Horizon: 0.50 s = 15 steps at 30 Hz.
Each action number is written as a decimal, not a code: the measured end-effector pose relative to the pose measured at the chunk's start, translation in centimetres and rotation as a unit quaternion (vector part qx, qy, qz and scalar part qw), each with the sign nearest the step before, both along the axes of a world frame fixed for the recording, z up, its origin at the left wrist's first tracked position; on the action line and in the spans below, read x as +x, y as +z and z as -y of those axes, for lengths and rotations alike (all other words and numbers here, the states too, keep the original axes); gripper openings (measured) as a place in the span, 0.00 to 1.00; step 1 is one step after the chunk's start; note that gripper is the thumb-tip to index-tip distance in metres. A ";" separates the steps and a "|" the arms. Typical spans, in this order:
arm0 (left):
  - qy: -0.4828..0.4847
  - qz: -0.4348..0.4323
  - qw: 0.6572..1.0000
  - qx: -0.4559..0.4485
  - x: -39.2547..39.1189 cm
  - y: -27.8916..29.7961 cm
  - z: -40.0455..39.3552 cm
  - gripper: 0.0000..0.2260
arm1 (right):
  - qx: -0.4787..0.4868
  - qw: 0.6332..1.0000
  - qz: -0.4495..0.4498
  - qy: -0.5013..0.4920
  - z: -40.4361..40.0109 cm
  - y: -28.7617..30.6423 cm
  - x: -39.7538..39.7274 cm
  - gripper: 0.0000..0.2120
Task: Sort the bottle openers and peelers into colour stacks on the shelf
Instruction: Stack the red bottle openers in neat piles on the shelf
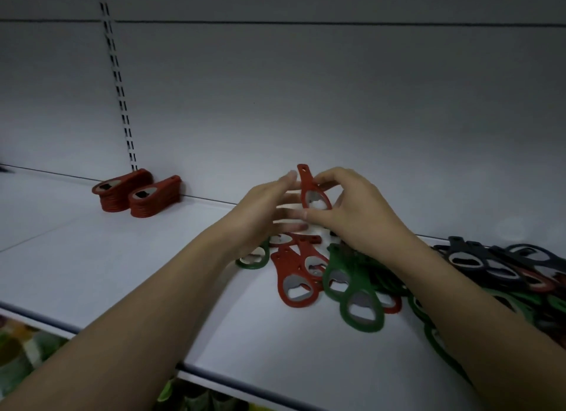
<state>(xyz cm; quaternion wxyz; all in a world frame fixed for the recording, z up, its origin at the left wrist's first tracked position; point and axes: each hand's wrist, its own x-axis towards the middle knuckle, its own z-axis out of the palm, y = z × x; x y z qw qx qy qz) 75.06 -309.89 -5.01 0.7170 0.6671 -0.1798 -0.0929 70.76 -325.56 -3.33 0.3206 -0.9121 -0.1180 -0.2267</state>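
Pinching a red rubber-rimmed bottle opener (313, 190) upright, the right hand (352, 214) curls round it; the left hand's (263, 214) straight fingers touch it above the white shelf (122, 272).

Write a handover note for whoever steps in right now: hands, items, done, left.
Right hand holds a red opener upright above the pile. Left hand is open, fingers straight, touching that opener.
Two red stacks stand at the back of the shelf.
Left: the mixed pile of red, green and dark openers at front right; no green or dark stack in view.
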 end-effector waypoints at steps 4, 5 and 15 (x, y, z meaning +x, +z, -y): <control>-0.017 -0.014 0.999 -0.030 -0.5 -0.1 0.1 0.12 | 0.001 0.998 -0.040 0.053 -0.2 -0.4 -0.1 0.21; 0.004 -0.009 1.000 -0.027 -0.5 -0.1 -0.1 0.12 | 0.010 0.998 -0.037 0.044 0.0 -0.4 0.0 0.19; 0.099 0.049 0.994 0.012 -0.3 0.1 -0.7 0.11 | -0.147 0.967 -0.206 0.030 -0.2 -0.9 -0.4 0.12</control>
